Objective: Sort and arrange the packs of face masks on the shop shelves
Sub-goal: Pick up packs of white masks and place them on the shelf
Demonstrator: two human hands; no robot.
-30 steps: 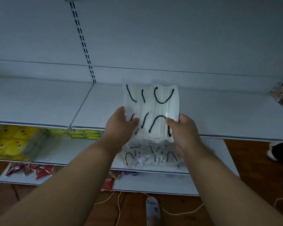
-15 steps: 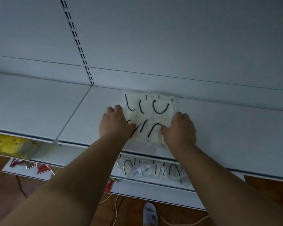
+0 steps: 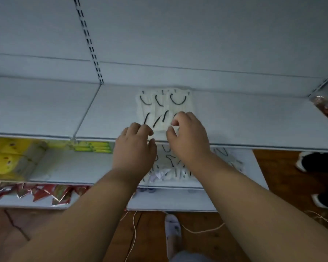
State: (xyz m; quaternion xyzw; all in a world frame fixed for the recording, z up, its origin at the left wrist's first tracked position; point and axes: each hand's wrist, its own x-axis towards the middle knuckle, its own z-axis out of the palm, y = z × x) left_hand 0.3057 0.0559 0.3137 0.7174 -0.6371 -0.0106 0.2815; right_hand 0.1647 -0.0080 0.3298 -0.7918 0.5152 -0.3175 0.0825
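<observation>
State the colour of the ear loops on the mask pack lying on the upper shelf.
Black ear loops, head view.

Clear glossy plastic mask pack [image 3: 164, 108], matt painted metal shelf [image 3: 254, 120], wooden floor [image 3: 284, 167], shiny foil sachets [image 3: 42, 192]

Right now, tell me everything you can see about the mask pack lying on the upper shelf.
The mask pack is a clear, crinkly plastic bag of white masks with black ear loops showing as curved lines. It lies flat on the upper shelf, its far edge near the back panel and its near edge close to the shelf front. The right hand hovers over its near right corner, fingers curled; contact is unclear. The left hand sits by its near left edge.
</observation>
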